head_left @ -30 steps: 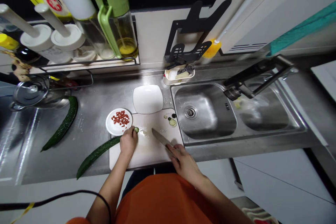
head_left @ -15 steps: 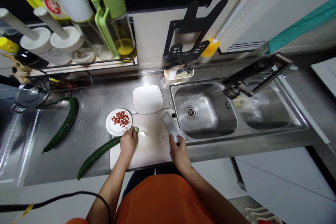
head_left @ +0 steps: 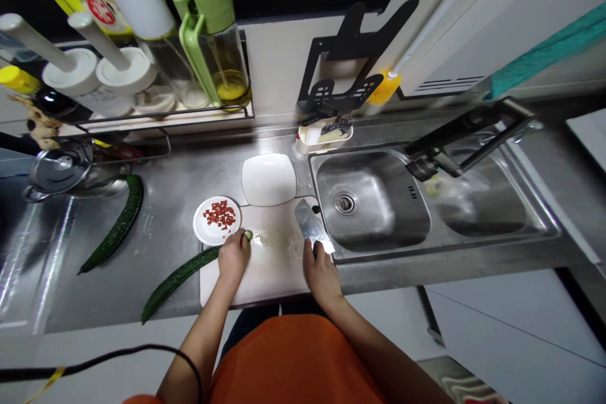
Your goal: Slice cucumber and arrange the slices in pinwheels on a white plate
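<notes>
My left hand [head_left: 233,257] is wrapped round a long dark green cucumber [head_left: 177,276] near its cut end, which pokes out past my fingers over the white cutting board [head_left: 274,271]. The cucumber's other end reaches off the board to the lower left. In my right hand [head_left: 322,271] is a cleaver [head_left: 310,222], its blade pointing away from me over the board's right edge, apart from the cucumber. A small dark green piece [head_left: 316,209] lies beside the blade. Wet patches show on the board.
A round plate of chopped red bits [head_left: 201,231] and a white square plate [head_left: 268,180] stand behind the board. Another cucumber [head_left: 113,227] lies at left. To the right is a double sink [head_left: 374,202] with a faucet [head_left: 464,139]. A rack of bottles [head_left: 208,63] hangs above.
My right hand has turned the cleaver slightly, and its blade now catches more light. The left hand keeps its hold on the cucumber. The whole view has shifted a little.
</notes>
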`<move>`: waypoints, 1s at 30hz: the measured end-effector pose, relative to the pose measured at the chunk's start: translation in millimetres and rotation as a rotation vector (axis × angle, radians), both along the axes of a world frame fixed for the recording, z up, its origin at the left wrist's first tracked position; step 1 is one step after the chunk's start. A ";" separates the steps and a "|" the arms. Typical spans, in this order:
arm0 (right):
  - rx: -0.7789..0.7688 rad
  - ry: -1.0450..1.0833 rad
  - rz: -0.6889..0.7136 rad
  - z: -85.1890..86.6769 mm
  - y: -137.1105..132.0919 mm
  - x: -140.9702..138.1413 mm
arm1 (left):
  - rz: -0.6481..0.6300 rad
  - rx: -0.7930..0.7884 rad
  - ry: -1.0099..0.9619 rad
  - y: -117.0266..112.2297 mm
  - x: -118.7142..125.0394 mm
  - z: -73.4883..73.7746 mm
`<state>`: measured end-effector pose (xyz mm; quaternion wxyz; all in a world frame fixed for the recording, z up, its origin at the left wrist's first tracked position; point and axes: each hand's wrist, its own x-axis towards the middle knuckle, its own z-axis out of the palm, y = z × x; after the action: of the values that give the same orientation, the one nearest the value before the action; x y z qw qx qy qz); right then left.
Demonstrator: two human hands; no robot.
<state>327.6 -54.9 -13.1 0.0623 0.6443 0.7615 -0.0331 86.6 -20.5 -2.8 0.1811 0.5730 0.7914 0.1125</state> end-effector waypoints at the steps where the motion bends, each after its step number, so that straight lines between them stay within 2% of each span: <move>1: 0.009 -0.018 0.004 -0.4 -0.2 -1.1 | -0.002 0.002 0.000 0.2 0.1 0.1; 7: -0.007 -0.031 0.005 -1.3 0.5 -6.5 | -0.014 -0.023 0.005 1.6 -0.3 0.2; 12: -0.084 0.014 -0.019 15.8 6.2 -7.3 | -0.014 -0.035 0.015 1.7 0.3 1.3; 15: -0.124 0.072 -0.030 32.3 22.1 -4.7 | 0.010 -0.059 0.022 3.7 1.0 8.8; 18: -0.155 0.173 -0.033 44.7 55.1 -1.4 | 0.021 -0.040 -0.028 13.3 1.0 19.1; 21: -0.169 0.237 -0.093 48.0 100.7 -2.6 | -0.005 0.056 -0.132 36.4 0.8 26.2; 24: -0.172 0.283 -0.148 44.1 146.4 -11.7 | 0.019 0.098 -0.116 71.5 1.9 29.5; 27: -0.230 0.308 -0.222 38.6 181.1 -25.8 | 0.045 0.036 -0.046 109.0 4.0 31.9; 30: -0.257 0.343 -0.254 34.8 202.2 -38.2 | 0.093 -0.094 -0.003 139.4 4.7 31.7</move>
<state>289.4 147.2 21.7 0.0089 0.7065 0.6636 -0.2458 91.2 118.9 28.9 0.2036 0.5261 0.8214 0.0846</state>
